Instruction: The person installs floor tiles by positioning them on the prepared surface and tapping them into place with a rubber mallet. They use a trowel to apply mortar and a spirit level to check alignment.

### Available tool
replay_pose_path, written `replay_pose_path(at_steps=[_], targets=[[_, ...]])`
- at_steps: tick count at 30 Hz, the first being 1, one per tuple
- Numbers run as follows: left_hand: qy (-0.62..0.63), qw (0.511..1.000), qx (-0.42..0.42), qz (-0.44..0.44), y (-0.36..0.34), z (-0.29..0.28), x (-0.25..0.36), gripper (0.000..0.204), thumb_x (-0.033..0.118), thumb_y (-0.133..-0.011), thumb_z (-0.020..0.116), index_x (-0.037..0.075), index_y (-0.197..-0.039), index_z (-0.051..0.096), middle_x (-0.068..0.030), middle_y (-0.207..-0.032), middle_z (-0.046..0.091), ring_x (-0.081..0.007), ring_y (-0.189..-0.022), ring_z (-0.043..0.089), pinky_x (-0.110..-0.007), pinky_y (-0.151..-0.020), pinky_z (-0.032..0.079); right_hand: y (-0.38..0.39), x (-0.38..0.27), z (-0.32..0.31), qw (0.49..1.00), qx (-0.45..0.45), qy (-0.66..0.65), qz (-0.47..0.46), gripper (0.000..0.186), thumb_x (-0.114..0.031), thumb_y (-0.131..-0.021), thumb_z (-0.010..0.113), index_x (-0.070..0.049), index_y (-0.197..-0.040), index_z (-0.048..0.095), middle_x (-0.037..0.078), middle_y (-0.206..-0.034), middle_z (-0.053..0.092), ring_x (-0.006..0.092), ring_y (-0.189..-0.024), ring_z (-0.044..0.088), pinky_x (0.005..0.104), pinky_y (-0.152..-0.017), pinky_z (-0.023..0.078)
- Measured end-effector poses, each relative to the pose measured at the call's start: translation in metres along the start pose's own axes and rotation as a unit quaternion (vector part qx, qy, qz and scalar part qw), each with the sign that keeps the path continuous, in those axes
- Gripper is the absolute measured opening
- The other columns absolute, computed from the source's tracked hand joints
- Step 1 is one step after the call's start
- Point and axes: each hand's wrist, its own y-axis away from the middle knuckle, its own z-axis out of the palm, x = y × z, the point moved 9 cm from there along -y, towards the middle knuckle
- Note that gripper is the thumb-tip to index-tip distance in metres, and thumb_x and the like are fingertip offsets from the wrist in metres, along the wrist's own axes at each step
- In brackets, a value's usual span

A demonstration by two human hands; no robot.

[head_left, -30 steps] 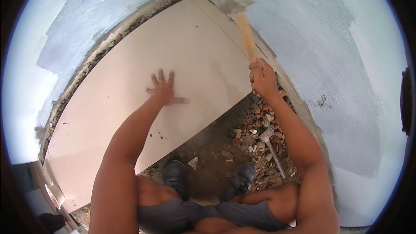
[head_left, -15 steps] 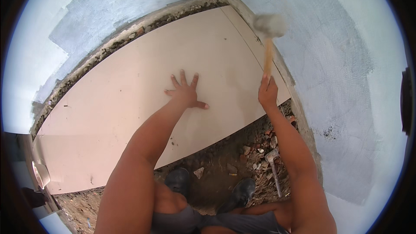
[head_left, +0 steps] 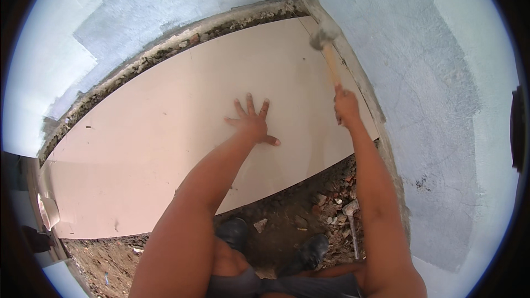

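Observation:
A large pale beige floor tile surface [head_left: 154, 149] stretches across the floor before me. My left hand [head_left: 254, 124] lies flat on it near the middle, fingers spread wide. With my right hand [head_left: 346, 107] I grip the wooden handle of a mallet [head_left: 331, 63], fist closed around it. The mallet's grey, blurred head [head_left: 324, 36] is over the tile's right side near the far corner; whether it touches the tile I cannot tell. A thin straight line runs along the tile's right edge, partly hidden by the mallet.
Pale blue walls [head_left: 425, 77] meet at the far corner. A rubble-filled gap [head_left: 127, 74] follows the far wall. Broken stones and a hammer [head_left: 351, 223] lie on bare soil [head_left: 281, 215] beside my dark boots [head_left: 312, 251]. A white bowl-like object [head_left: 49, 212] rests at the left.
The mallet head has swung leftward and slightly down, its handle now tilted left. My left hand stays flat on the tile. The whole view has shifted a little.

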Motion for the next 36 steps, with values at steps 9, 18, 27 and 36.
replay_pose_path(at_steps=[9, 18, 27, 36], targets=[[0.019, 1.0, 0.008, 0.021, 0.011, -0.012, 0.008, 0.137, 0.074, -0.058, 0.078, 0.031, -0.157, -0.005, -0.0153, -0.163, -0.015, -0.0515, -0.145, -0.01, -0.079, -0.103, 0.022, 0.026, -0.012, 0.023, 0.998, 0.019, -0.043, -0.051, 0.053, -0.052, -0.099, 0.048, -0.006, -0.073, 0.048, 0.006, -0.052, 0.045, 0.0196, -0.039, 0.047, 0.0353, -0.038, 0.042], [0.023, 0.965, 0.225, 0.136, 0.022, 0.034, -0.047, 0.107, 0.078, -0.084, 0.046, 0.009, -0.157, 0.008, -0.0216, -0.162, 0.0, -0.0411, -0.15, -0.002, -0.058, -0.12, 0.006, 0.099, -0.162, -0.001, 0.963, -0.084, -0.246, -0.067, 0.054, -0.053, -0.099, 0.05, -0.005, -0.075, 0.048, 0.005, -0.055, 0.043, 0.018, -0.045, 0.048, 0.033, -0.043, 0.042], [0.065, 0.93, 0.322, 0.164, 0.073, 0.075, -0.057, 0.097, 0.07, -0.091, 0.04, -0.005, -0.151, 0.024, -0.0265, -0.159, 0.014, -0.0383, -0.15, 0.005, -0.049, -0.122, 0.004, 0.118, -0.139, 0.013, 0.971, -0.232, -0.065, 0.008, 0.054, -0.042, -0.103, 0.046, 0.006, -0.079, 0.054, 0.022, -0.065, 0.056, 0.0362, -0.063, 0.057, 0.0459, -0.063, 0.046], [0.134, 0.916, 0.327, 0.193, 0.064, 0.086, -0.047, 0.101, 0.07, -0.089, 0.042, -0.007, -0.15, 0.022, -0.0283, -0.159, 0.013, -0.0394, -0.15, 0.003, -0.048, -0.122, 0.0, 0.135, 0.032, -0.019, 0.956, -0.269, 0.114, 0.029, 0.054, -0.044, -0.102, 0.048, 0.008, -0.107, 0.061, 0.015, -0.075, 0.058, 0.0268, -0.079, 0.059, 0.0401, -0.081, 0.048]])
